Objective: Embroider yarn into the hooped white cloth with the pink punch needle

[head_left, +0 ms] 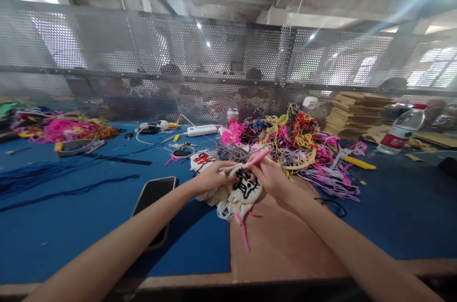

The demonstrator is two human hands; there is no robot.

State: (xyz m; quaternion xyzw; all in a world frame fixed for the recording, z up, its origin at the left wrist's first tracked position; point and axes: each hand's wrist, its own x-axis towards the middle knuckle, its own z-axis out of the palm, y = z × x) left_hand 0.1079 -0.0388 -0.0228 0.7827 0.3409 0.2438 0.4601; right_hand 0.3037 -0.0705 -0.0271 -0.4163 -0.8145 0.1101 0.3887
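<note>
My left hand [210, 177] is closed on the upper left edge of a white tufted cloth piece [240, 193] with a black pattern and loose yarn ends. My right hand [269, 176] grips a pink hooked tool [257, 157] whose tip points at the cloth's top. Both hands meet above a brown board [282, 240] lying on the blue table [71, 226]. A pink yarn strand [243, 231] hangs from the cloth onto the board.
A black phone [154, 204] lies left of my left forearm. A big tangle of coloured yarn [303, 149] sits behind my hands. Stacked cardboard [355, 112], a water bottle [400, 129], a power strip [202, 130] and blue yarn [53, 178] lie around. People sit behind a mesh screen [214, 64].
</note>
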